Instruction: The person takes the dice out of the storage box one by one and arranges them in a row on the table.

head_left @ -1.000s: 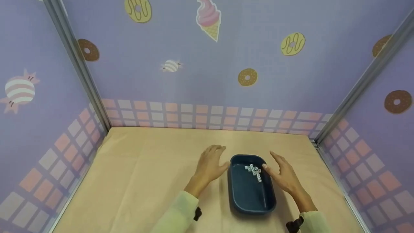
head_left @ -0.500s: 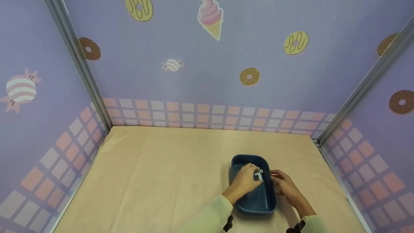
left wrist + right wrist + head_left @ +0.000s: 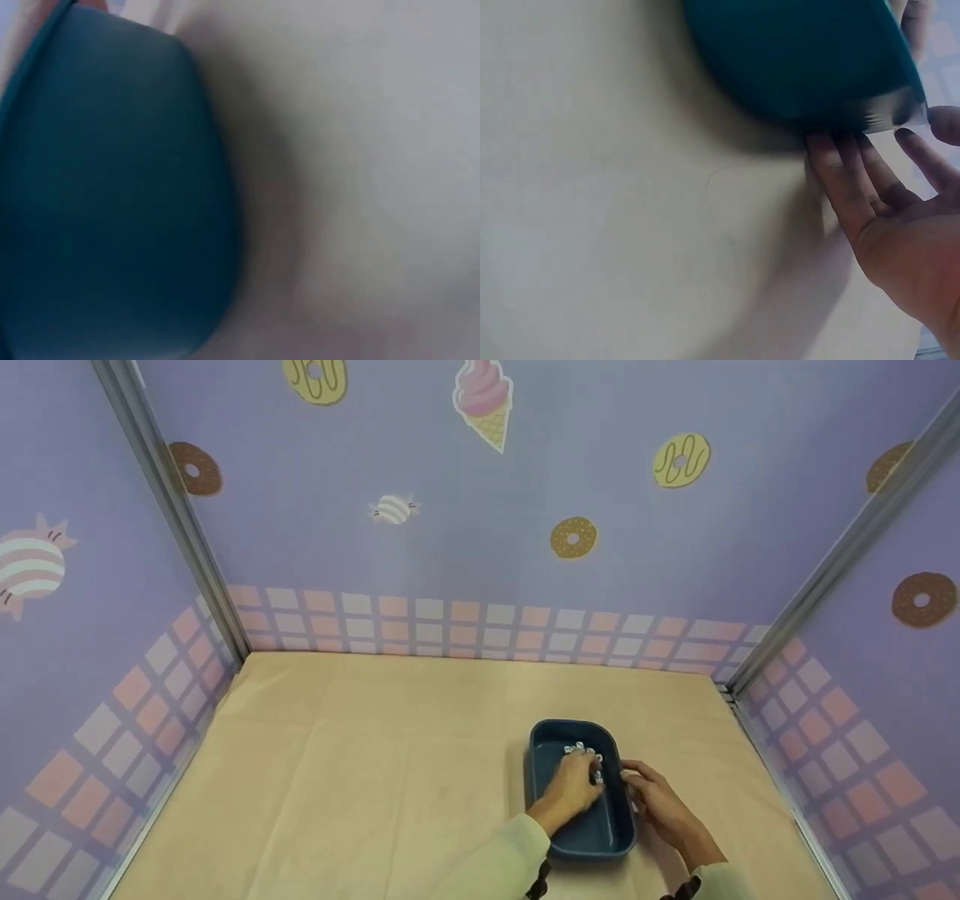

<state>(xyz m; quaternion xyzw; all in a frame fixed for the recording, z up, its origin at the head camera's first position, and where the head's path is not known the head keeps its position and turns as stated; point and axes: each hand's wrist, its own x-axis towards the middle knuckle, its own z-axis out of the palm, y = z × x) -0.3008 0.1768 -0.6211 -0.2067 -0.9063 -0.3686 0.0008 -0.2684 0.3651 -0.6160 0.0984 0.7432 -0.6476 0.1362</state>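
Note:
A deep blue rectangular dish with rounded corners stands on the cloth-covered table. Small white pieces with dark marks, looking like dice or beads, lie in a cluster on its floor. My left hand reaches down into the dish, over the cluster. Its fingertips are hidden among the pieces, so I cannot tell whether it grips any. At the dish's right side is my right hand. In the right wrist view its extended fingers touch the outer wall low down, with the thumb close to the rim.
Beige cloth covers the table and shows light creases. Purple printed panels rise behind and on both sides. Grey metal posts stand at the back corners. A light sleeve lies close by the dish's left front.
My left hand has come from left of the dish into it, over the white pieces. My right hand has lowered from above the right rim to the outer wall.

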